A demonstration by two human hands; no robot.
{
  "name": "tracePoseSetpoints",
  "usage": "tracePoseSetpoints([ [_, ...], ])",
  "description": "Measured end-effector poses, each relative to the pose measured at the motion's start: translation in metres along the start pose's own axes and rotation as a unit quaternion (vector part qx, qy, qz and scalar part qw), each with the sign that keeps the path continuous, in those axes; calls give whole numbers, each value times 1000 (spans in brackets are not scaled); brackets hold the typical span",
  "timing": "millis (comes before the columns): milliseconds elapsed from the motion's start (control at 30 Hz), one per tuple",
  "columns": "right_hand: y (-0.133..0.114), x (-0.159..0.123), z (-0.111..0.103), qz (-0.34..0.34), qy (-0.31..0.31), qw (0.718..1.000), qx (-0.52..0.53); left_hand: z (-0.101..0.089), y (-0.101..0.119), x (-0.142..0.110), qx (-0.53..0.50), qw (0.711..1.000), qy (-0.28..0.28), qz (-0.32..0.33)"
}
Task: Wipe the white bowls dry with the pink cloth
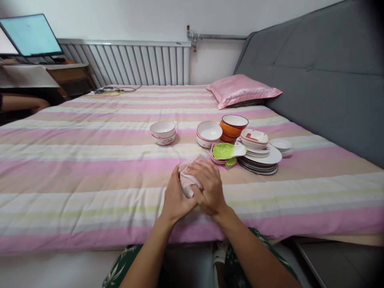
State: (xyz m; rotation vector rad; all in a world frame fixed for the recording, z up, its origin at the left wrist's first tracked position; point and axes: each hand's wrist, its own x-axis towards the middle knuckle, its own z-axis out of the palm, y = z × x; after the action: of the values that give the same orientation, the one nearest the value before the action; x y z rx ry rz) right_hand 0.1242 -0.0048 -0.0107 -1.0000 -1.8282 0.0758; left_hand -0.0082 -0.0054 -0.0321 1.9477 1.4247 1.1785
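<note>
My left hand point(177, 198) and my right hand point(208, 186) come together over the near part of the bed. Between them is a bunched pale pink cloth point(187, 180). My right fingers lie curled over the top of this cloth, and my left hand cups it from the left side. A small whitish patch shows under the cloth by my thumbs; whether a dish is wrapped inside I cannot tell. Just beyond my right hand rests a green leaf-shaped dish point(225, 151) on stacked pink dishes point(214, 158).
Farther off stand two white bowls point(163, 130), another white stack point(209, 132) and orange bowls point(231, 128). Stacked plates point(273, 156) carry small rectangular dishes point(254, 137). Small white dishes point(281, 145) sit beside them. A pink pillow point(243, 90) lies by the grey headboard point(315, 64).
</note>
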Motion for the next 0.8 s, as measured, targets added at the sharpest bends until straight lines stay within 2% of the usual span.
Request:
tracePoseSetpoints([
  [67,9,3,-4,41,14,999,20,6,0,0,-40,998,-5,-51],
  [133,18,5,-7,73,34,996,44,13,-4,1,-81,994,-13,-73],
  [300,31,10,-11,113,69,988,79,23,-14,6,-143,987,-51,-60],
  [500,31,9,-9,107,78,989,72,23,-11,13,-142,985,-55,-83],
  [700,28,3,-11,65,70,994,52,19,-3,10,-108,993,-20,-52],
  [800,26,1,-12,50,68,994,68,14,0,7,-47,998,9,-41],
])
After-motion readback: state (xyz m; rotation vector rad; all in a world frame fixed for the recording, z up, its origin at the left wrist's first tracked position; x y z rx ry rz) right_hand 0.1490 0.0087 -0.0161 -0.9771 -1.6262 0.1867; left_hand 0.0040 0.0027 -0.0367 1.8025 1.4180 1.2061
